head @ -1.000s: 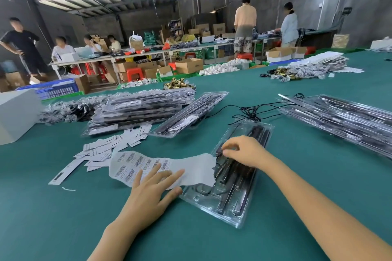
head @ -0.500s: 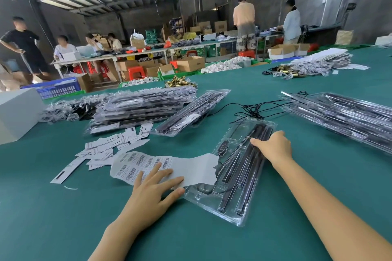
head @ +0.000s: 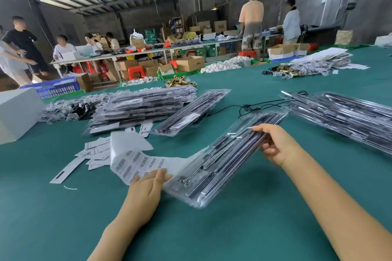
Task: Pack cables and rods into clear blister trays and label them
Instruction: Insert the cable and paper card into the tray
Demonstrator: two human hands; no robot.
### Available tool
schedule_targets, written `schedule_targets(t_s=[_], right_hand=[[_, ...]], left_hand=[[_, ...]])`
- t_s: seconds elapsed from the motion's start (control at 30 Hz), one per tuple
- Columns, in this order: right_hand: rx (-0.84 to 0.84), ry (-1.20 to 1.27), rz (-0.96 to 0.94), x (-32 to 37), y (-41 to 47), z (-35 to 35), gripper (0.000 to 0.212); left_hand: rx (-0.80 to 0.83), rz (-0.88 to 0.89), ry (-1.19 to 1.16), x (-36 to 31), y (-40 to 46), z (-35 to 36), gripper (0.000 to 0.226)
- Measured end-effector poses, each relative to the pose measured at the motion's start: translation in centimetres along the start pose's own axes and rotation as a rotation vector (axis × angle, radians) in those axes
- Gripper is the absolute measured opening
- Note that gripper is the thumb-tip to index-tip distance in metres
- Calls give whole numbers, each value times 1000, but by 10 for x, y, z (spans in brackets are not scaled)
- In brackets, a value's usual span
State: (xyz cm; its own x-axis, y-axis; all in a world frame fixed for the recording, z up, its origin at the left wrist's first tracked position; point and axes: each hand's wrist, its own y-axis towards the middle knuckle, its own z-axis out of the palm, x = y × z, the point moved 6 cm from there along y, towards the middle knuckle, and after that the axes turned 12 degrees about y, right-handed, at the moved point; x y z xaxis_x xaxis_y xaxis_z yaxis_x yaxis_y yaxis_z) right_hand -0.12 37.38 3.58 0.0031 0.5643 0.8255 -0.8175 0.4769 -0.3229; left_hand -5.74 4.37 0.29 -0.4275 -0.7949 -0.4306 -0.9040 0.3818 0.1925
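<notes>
**A filled tray held at both ends beside the label sheet**

In the centre of the frame a clear tray (head: 224,154) is held slanting from lower left to upper right, its far end raised off the green table (head: 212,233). It is gripped near that upper end by the right hand (head: 277,146), whose fingers are curled round its edge. The near end is met by the left hand (head: 146,190), whose fingers lie fairly straight over the corner of the tray and the label sheet (head: 137,159); whether anything is pinched there cannot be told. The two-ended hold appears meant to keep a long, bendy pack from sagging while it is handled. The sheet is probably kept just beside the tray so that a label can be taken without reaching.

The tray is of thin, glossy, see-through plastic with moulded channels, and long dark rods (head: 237,150) are seen lying lengthwise in them. The sheet is white paper printed with rows of barcodes, and its far end curls up off the table.

To the left of centre, small white cards (head: 95,150) are scattered loosely. Behind them a stack of filled trays (head: 144,106) is piled, with a single tray (head: 191,112) lying alone to its right. A thin black cable (head: 250,108) trails across the table above the held tray. At the right edge a second stack of trays (head: 343,116) is spread. The table surface looks like soft matte felt.
</notes>
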Motion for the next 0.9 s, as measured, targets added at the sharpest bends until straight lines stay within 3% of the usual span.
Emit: schedule_targets(t_s=[0.07,0.23,0.43,0.53,0.73,0.9], right_hand=[[28,126,4,7,-3,1,22],[210,618,226,4,-15,19,15],[239,357,98,-23,-40,54,15],[273,322,155,-51,-59,76,16],[373,340,256,-92,-88,106,19],[431,356,347,-110,-99,117,22]], left_hand=[[-21,-33,-40,2,-1,-2,54],[51,0,220,6,2,6,44],[67,77,338,-2,-1,8,56],[96,172,418,-11,-3,12,62],[139,284,356,-30,-10,15,75],[214,318,253,-44,-19,13,61]])
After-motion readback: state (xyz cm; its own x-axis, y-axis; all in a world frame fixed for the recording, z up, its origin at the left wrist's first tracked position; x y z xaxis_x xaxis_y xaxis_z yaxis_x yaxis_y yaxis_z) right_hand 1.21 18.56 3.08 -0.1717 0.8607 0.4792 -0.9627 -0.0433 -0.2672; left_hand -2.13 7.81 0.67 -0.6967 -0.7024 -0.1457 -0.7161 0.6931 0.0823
